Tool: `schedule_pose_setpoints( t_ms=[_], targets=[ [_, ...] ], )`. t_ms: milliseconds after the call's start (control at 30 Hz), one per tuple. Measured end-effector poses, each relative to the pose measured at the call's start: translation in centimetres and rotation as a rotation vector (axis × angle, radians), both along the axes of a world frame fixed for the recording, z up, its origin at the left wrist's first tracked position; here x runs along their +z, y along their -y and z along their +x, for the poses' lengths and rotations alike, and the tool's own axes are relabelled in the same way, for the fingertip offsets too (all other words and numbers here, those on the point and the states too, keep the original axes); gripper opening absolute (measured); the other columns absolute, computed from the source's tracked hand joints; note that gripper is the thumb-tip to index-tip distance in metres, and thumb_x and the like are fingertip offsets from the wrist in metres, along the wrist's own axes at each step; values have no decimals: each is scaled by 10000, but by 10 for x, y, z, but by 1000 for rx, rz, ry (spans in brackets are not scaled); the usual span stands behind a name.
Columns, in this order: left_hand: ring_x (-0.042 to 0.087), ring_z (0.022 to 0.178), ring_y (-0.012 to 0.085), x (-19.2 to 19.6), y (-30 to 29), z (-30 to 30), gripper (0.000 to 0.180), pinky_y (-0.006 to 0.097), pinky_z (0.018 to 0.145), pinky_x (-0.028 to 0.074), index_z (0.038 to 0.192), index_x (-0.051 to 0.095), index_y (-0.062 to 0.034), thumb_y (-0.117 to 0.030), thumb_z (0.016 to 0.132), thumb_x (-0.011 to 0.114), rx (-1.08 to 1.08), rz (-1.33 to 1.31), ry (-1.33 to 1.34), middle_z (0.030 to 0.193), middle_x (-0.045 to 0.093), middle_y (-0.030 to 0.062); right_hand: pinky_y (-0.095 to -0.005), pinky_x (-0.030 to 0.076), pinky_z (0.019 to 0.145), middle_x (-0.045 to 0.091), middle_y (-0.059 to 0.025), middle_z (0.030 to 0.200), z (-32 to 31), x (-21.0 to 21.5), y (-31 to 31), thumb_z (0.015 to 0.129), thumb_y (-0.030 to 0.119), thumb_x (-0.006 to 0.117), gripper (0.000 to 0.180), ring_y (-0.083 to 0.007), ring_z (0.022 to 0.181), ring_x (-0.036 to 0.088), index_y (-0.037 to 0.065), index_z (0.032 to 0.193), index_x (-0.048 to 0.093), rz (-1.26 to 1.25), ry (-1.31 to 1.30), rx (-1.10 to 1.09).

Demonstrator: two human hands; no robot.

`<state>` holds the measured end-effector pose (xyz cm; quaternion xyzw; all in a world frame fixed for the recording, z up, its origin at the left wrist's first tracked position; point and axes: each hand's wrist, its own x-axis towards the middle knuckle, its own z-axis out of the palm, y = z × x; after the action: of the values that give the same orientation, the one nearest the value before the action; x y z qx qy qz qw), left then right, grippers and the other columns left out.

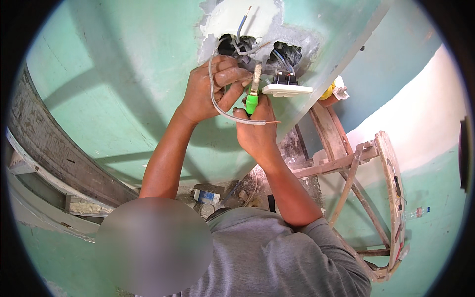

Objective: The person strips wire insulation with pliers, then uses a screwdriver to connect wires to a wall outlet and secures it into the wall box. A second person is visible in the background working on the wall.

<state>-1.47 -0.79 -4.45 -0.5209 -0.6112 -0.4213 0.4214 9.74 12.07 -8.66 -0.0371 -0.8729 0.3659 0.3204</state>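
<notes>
My left hand [215, 90] is closed in a pinch below the left wall hole [236, 48]; what its fingertips hold is hidden. My right hand [258, 131] grips green-handled pliers [252, 103], seen edge-on with the metal head upward beside the left fingertips. A grey wire [213, 88] loops from the left hole past my left hand to a bare copper end by my right hand. Above, a blue wire [241, 27] with a stripped tip sticks up. A white wall plate with black modules [287, 90] hangs on wires from the right hole [286, 54], just right of the pliers.
The holes sit in a green wall [148, 74] with patched plaster around them. Wooden trestle framing [346, 163] stands at the right, near a yellow item [328, 91]. A curved-looking wooden board [59, 143] runs along the left. Rubble and a blue-white box [206, 197] lie below.
</notes>
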Motion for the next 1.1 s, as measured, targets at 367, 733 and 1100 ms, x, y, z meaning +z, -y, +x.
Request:
schedule_pose_setpoints(
  t_ms=[367, 733, 1100],
  targets=[
    [689, 929, 309, 6, 10, -1, 148, 416, 778, 584, 958, 724, -88, -102, 811, 727, 3, -134, 9, 932, 721, 75, -508, 527, 841, 640, -210, 959, -8, -7, -2, 849, 97, 671, 286, -415, 898, 651, -35, 1079, 562, -262, 79, 219],
    [664, 958, 392, 42, 24, 22, 399, 482, 780, 561, 1092, 667, -8, -300, 834, 755, 132, -595, -98, 1020, 685, 169, -401, 507, 678, 601, -75, 915, 7, -12, 6, 870, 13, 610, 148, -198, 712, 562, 42, 1014, 593, -1395, 248, 707],
    [633, 999, 401, 63, 30, 23, 571, 473, 886, 528, 1137, 654, 3, -473, 865, 815, -5, -663, 14, 1066, 667, 179, -308, 490, 701, 606, -19, 881, 2, 0, -4, 852, 52, 676, 294, -123, 745, 561, 7, 1132, 601, -765, 74, 549]
  ],
)
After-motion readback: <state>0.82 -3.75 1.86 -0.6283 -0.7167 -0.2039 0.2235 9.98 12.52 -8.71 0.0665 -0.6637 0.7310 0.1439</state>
